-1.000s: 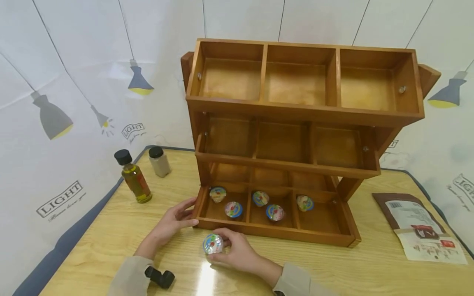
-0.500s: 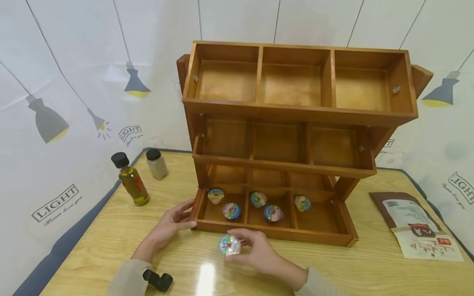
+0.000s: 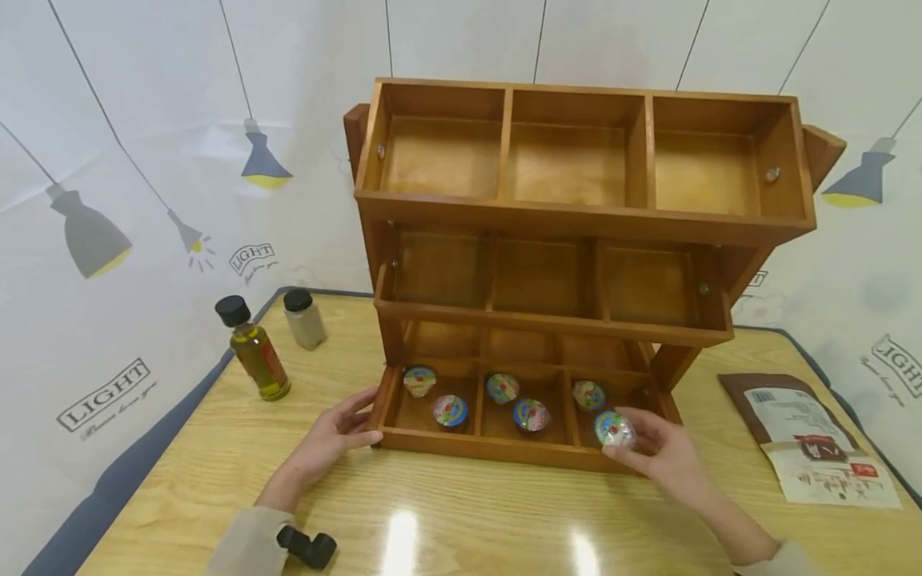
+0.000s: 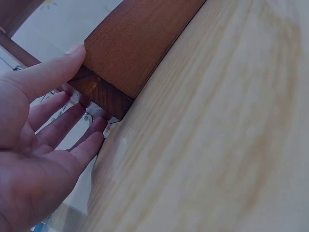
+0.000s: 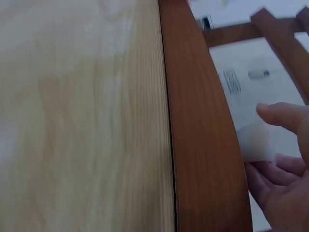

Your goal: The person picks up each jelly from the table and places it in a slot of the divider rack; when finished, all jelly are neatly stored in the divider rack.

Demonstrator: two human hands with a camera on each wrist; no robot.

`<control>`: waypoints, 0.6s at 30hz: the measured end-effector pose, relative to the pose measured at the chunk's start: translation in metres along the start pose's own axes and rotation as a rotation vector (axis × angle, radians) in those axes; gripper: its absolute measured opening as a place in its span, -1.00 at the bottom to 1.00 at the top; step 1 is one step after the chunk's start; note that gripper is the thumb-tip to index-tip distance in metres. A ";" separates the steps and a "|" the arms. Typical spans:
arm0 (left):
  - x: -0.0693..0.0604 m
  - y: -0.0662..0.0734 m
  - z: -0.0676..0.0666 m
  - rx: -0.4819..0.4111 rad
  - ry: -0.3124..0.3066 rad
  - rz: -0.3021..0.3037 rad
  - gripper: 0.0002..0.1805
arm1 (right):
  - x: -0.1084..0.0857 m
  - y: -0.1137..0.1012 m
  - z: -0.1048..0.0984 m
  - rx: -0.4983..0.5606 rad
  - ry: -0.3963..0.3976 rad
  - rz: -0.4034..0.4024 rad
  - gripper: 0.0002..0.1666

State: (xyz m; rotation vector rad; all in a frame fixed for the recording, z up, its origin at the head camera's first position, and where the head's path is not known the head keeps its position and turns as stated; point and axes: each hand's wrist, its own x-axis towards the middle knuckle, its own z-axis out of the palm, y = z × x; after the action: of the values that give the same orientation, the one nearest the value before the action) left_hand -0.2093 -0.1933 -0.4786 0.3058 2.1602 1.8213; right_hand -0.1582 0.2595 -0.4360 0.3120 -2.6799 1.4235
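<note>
My right hand (image 3: 666, 456) holds a small jelly cup (image 3: 615, 430) with a printed foil lid over the right compartment of the bottom tray. In the right wrist view its pale body (image 5: 256, 140) shows between thumb and fingers, behind the tray's front board. My left hand (image 3: 331, 436) holds the left front corner of the wooden shelf (image 3: 461, 442), thumb at the front and fingers along the side. More jelly cups lie in the tray: a cup (image 3: 420, 381) and another cup (image 3: 450, 410) at left, two in the middle, and a cup (image 3: 588, 394) at right.
Above are a middle tray (image 3: 547, 320) and a top tray (image 3: 583, 210), each with three compartments. An oil bottle (image 3: 259, 356) and a black-capped jar (image 3: 306, 322) stand left of the shelf. A brown and cream pouch (image 3: 810, 440) lies on the table to the right.
My right hand has carried the jelly cup from the table in front of the tray rightward to its right compartment. The left hand stays at the shelf's corner.
</note>
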 end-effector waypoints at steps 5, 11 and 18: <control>0.000 0.001 0.000 0.007 0.000 0.000 -0.20 | 0.012 0.016 -0.024 -0.185 -0.030 0.095 -0.35; 0.001 0.002 0.000 -0.005 0.002 0.002 -0.19 | 0.027 0.015 -0.026 -0.359 -0.129 0.127 -0.27; 0.001 0.000 0.000 -0.023 0.000 0.002 -0.19 | 0.033 0.012 -0.018 -0.352 -0.185 0.129 -0.27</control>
State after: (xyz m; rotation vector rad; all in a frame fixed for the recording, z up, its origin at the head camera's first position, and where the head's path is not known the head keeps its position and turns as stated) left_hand -0.2103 -0.1928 -0.4790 0.3032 2.1380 1.8453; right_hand -0.1930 0.2766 -0.4301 0.2555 -3.0817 0.9599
